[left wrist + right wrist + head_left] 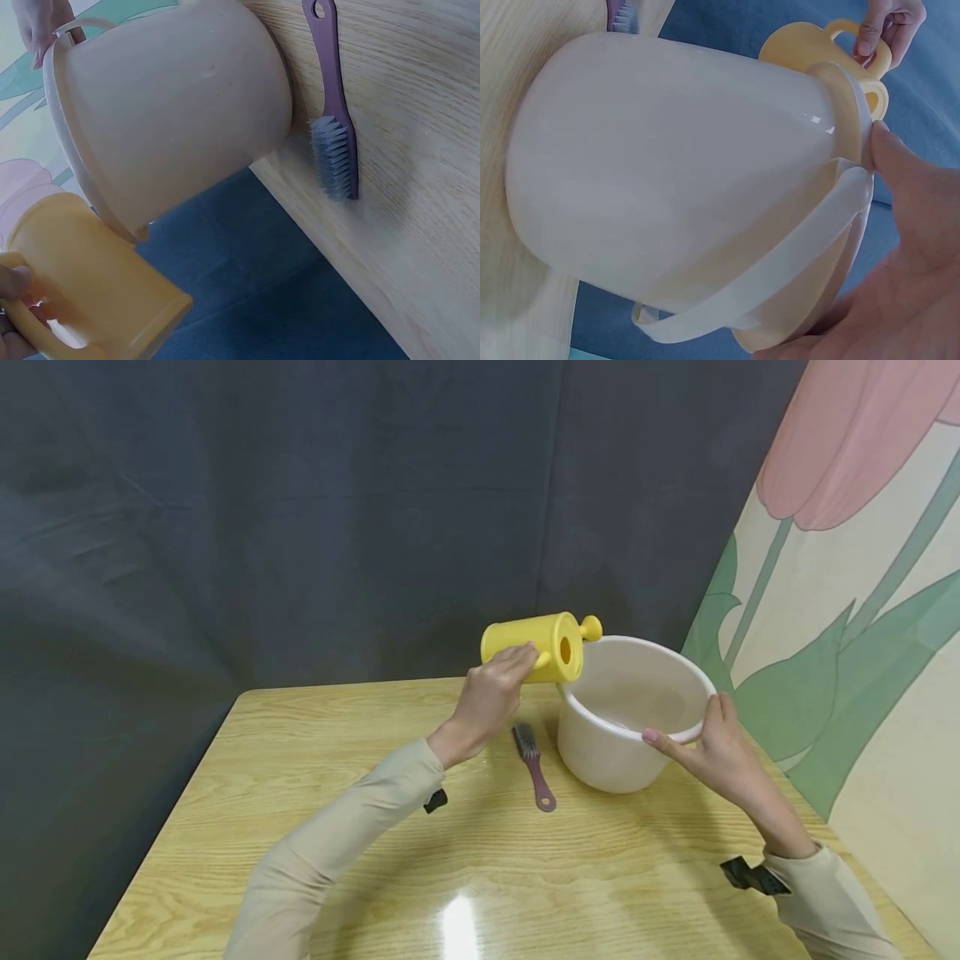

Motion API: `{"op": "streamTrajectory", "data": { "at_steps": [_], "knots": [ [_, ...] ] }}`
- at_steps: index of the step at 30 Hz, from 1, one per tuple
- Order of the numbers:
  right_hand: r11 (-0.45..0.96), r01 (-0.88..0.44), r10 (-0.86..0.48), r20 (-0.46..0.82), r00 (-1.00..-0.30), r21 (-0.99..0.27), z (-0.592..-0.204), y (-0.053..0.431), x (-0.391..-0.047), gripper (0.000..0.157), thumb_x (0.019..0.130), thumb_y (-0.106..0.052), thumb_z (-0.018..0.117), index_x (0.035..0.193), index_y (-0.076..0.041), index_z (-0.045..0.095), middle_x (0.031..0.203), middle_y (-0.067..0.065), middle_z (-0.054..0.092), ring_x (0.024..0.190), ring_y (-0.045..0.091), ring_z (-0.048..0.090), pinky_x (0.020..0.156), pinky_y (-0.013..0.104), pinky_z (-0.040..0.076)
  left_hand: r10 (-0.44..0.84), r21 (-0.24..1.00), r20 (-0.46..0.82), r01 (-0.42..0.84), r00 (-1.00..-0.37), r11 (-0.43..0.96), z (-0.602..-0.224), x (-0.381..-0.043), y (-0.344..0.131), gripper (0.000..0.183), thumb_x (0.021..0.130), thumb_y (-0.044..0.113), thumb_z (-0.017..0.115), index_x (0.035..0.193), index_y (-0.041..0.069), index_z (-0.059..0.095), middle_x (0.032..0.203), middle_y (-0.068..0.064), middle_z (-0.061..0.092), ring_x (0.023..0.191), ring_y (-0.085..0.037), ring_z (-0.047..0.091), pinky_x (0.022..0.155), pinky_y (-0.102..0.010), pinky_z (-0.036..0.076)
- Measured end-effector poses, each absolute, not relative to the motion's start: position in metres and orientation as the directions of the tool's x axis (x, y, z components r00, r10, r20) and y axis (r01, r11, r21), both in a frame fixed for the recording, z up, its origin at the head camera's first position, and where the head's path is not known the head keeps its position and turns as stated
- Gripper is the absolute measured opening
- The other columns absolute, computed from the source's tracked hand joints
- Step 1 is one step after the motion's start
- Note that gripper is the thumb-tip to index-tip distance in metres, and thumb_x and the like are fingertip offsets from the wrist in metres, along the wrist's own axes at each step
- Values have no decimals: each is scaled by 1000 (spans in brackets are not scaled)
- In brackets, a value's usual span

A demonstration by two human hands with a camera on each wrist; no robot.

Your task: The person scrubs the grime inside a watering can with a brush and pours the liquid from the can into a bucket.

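A yellow watering can (521, 635) is tipped onto its side at the rim of a white bucket (611, 752), its round spout head (591, 627) over the bucket's far left edge. My left hand (487, 697) grips the can's handle (34, 330), its fingers curled round it. On the right, my right hand (723, 756) holds the bucket's rim, the thumb (892, 154) along the edge. The bucket stands on the table, its white carrying handle (772, 270) hanging down its side in the right wrist view. Whether water leaves the can cannot be seen.
A purple-handled brush (536, 768) with grey bristles lies on the wooden table (360, 893), just left of the bucket. Behind the table hangs a dark blue curtain (337, 527). A wall painted with tulips (840, 693) rises close along the right side.
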State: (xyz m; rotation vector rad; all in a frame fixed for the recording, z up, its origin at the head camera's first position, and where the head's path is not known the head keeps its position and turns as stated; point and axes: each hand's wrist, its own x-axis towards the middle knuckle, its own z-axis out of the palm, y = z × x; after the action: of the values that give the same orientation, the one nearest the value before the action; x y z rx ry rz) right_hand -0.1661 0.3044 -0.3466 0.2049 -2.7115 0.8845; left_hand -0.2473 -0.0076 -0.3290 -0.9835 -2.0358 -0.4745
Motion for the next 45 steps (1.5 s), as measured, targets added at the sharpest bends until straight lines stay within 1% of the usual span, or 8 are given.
{"op": "streamTrajectory", "data": {
  "at_steps": [5,9,12,19,24,36,45],
  "knots": [
    [809,-220,-58,298,-953,-545,-346,304,-166,99,88,-39,75,142,22,17,129,39,29,101,50,46,76,65,46,490,-20,783,772,-382,635,-326,-244,-6,44,82,-19,54,118,1,68,124,-14,66,113,-28,65,102,-34,47],
    [813,-219,-63,292,-954,-540,-345,304,-166,100,89,-40,73,143,22,16,132,40,27,103,52,45,77,67,46,496,-30,779,767,-383,641,-324,-242,-5,45,82,-19,54,119,1,68,125,-14,66,114,-28,64,102,-36,47],
    [813,-223,-66,296,-953,-538,-345,304,-167,100,89,-40,73,143,22,16,133,41,26,104,52,44,78,68,45,504,-52,778,761,-375,647,-323,-243,-4,45,81,-18,55,119,2,68,125,-13,66,114,-27,64,103,-35,46],
    [803,-234,-66,309,-949,-548,-347,304,-167,99,89,-39,74,142,22,17,130,39,28,102,50,45,77,66,46,516,-77,783,767,-349,637,-325,-244,-1,45,79,-19,56,117,1,69,124,-14,67,115,-27,63,104,-35,46],
    [798,-233,-64,306,-950,-555,-348,305,-168,99,89,-38,74,143,21,16,131,38,27,104,50,44,77,67,45,524,-98,785,769,-331,632,-324,-245,0,46,79,-20,56,117,1,69,123,-13,67,115,-26,63,104,-34,46],
    [794,-233,-67,301,-951,-561,-349,306,-169,99,89,-38,74,145,19,15,132,36,27,104,50,43,78,68,44,530,-68,769,779,-357,623,-323,-246,0,48,79,-20,55,119,2,69,125,-12,67,117,-25,62,105,-35,45],
    [795,-224,-64,290,-955,-563,-349,307,-168,100,90,-39,73,146,18,13,133,38,25,105,51,44,78,69,45,544,-83,764,784,-346,615,-320,-244,1,50,78,-20,55,120,3,69,126,-11,66,118,-26,61,106,-36,44]
  ]
}}
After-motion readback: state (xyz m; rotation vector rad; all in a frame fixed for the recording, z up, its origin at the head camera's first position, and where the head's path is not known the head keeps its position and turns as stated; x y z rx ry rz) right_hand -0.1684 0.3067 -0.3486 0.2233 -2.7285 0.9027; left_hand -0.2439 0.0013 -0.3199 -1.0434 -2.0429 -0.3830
